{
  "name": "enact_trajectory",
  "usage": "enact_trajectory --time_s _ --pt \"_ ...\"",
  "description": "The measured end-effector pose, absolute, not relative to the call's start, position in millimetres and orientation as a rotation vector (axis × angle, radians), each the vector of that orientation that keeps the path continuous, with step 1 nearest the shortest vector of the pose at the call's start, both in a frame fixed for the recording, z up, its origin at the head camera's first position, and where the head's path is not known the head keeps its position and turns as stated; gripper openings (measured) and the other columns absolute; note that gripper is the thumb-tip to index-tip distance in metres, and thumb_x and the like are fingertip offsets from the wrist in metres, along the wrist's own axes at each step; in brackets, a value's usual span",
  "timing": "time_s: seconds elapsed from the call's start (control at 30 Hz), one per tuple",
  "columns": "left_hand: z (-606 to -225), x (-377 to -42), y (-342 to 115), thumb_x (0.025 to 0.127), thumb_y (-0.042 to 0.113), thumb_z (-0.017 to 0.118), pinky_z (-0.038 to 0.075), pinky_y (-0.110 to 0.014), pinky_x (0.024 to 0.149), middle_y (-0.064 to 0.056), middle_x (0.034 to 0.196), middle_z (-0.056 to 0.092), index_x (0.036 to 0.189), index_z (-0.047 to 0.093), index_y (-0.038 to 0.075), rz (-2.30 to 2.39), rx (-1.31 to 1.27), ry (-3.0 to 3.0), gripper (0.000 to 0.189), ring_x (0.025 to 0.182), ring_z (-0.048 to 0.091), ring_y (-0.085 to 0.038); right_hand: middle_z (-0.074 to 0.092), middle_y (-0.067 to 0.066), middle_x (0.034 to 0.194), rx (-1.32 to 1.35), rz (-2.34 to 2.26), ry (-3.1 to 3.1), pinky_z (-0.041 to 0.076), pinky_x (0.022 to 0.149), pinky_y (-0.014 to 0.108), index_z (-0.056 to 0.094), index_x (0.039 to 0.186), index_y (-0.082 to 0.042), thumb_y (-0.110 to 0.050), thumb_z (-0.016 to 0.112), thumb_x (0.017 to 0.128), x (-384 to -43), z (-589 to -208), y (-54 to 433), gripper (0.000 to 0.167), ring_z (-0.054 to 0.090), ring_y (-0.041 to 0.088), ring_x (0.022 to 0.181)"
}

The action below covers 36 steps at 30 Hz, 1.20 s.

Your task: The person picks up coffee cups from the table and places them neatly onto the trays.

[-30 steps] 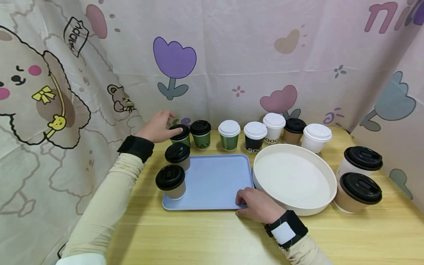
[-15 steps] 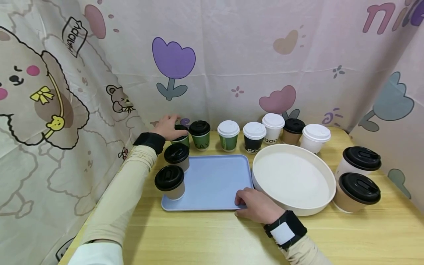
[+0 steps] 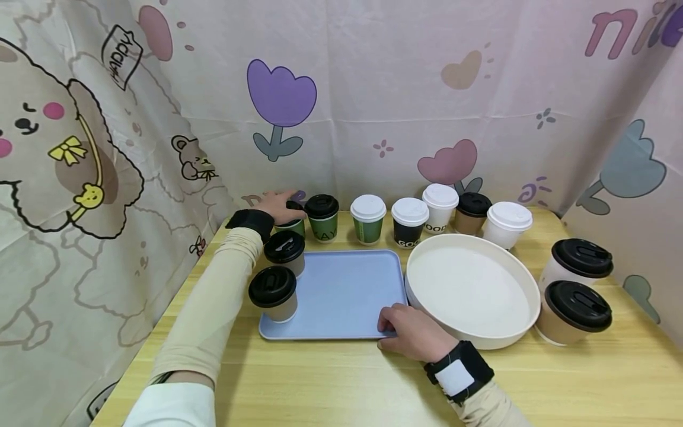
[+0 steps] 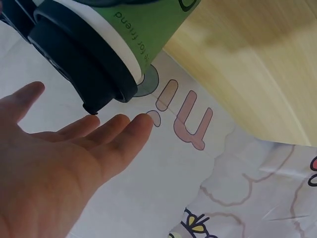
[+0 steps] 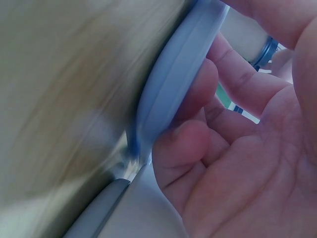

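My left hand is at the far left of the back row, beside a green paper cup with a black lid. In the left wrist view its fingers are extended and spread near the black lid, with the palm turned to the camera. Whether they touch it I cannot tell. My right hand holds the near right corner of a light blue tray, its curled fingers at the rim. Two beige cups with black lids, a front cup and a rear cup, stand along the tray's left side.
Right of the green cup stand another green cup, a white-lidded green cup, a black cup and several more. A round white basin adjoins the tray. Two larger cups, including a brown one, stand right. Patterned cloth hangs behind.
My left hand has moved right and slightly away from me, in behind the leftmost green cup. The right hand and the tray have stayed in place.
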<state>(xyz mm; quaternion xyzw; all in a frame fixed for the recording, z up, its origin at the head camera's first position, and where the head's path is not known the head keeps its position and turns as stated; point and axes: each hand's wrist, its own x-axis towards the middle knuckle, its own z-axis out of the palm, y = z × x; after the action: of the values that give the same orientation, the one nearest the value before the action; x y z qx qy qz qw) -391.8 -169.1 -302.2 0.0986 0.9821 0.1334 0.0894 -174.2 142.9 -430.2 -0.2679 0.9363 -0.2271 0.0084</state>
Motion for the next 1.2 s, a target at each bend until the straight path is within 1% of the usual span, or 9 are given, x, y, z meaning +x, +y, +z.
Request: enact_trajectory --time_s 0.17,0.27,0.37,0.47,0.6,0.73,1.0,1.2 --pt "-302 -394 -168 0.098 0.049 0.055 0.020 -0.068 0.117 -0.031 0.166 0.018 0.166 0.021 0.013 0.362 0.289 2.888 0.083 0.153 0.015 -0.051 0.059 -0.006 0.085 -0.839 -0.714 2.919 0.048 0.071 0.030 0.066 0.091 -0.015 -0.021 0.086 0.082 -174 -431 143 0.023 0.053 0.007 0.077" --pt "-305 -401 -168 0.098 0.052 0.055 0.018 -0.069 0.118 -0.028 0.167 0.017 0.166 0.020 0.013 0.332 0.274 2.866 0.085 0.154 0.011 -0.050 0.059 -0.006 0.085 -0.839 -0.715 2.916 0.048 0.072 0.030 0.066 0.091 -0.015 -0.021 0.086 0.082 -175 -431 143 0.023 0.053 0.007 0.077" --pt "-310 -408 -168 0.098 0.056 0.054 0.017 -0.069 0.118 -0.026 0.168 0.018 0.166 0.021 0.012 0.287 0.261 2.861 0.087 0.154 0.011 -0.050 0.058 -0.006 0.084 -0.834 -0.710 2.917 0.048 0.072 0.030 0.066 0.091 -0.015 -0.021 0.086 0.082 -175 -431 143 0.023 0.053 0.007 0.077" --pt "-311 -410 -167 0.098 0.055 0.054 0.020 -0.067 0.118 -0.026 0.167 0.021 0.165 0.024 0.010 0.278 0.270 2.862 0.086 0.153 0.016 -0.050 0.058 -0.006 0.084 -0.833 -0.705 2.920 0.048 0.072 0.030 0.066 0.090 -0.015 -0.021 0.086 0.082 -175 -432 143 0.023 0.053 0.007 0.077" --pt "-309 -405 -166 0.099 0.048 0.058 0.026 -0.062 0.119 -0.026 0.165 0.026 0.163 0.026 0.006 0.317 0.275 2.861 0.083 0.150 0.026 -0.049 0.058 -0.006 0.084 -0.840 -0.708 2.919 0.048 0.072 0.030 0.066 0.090 -0.015 -0.021 0.087 0.082 -175 -432 143 0.023 0.053 0.007 0.077" --pt "-308 -402 -167 0.099 0.044 0.060 0.028 -0.060 0.118 -0.029 0.163 0.029 0.163 0.025 0.003 0.333 0.261 2.861 0.083 0.149 0.030 -0.049 0.059 -0.006 0.084 -0.845 -0.715 2.914 0.049 0.072 0.030 0.066 0.090 -0.015 -0.021 0.087 0.082 -175 -432 143 0.023 0.053 0.007 0.077" --pt "-311 -405 -166 0.097 0.040 0.063 0.031 -0.059 0.117 -0.030 0.161 0.032 0.162 0.025 0.002 0.358 0.248 2.863 0.084 0.146 0.034 -0.048 0.059 -0.007 0.085 -0.859 -0.713 2.925 0.049 0.072 0.030 0.066 0.090 -0.015 -0.021 0.086 0.082 -175 -433 143 0.023 0.054 0.006 0.078" --pt "-318 -413 -168 0.097 0.040 0.064 0.029 -0.062 0.117 -0.030 0.162 0.029 0.163 0.024 0.003 0.353 0.239 2.868 0.085 0.148 0.030 -0.050 0.059 -0.007 0.085 -0.867 -0.721 2.925 0.049 0.072 0.030 0.066 0.090 -0.015 -0.021 0.086 0.082 -176 -433 143 0.023 0.054 0.006 0.078"
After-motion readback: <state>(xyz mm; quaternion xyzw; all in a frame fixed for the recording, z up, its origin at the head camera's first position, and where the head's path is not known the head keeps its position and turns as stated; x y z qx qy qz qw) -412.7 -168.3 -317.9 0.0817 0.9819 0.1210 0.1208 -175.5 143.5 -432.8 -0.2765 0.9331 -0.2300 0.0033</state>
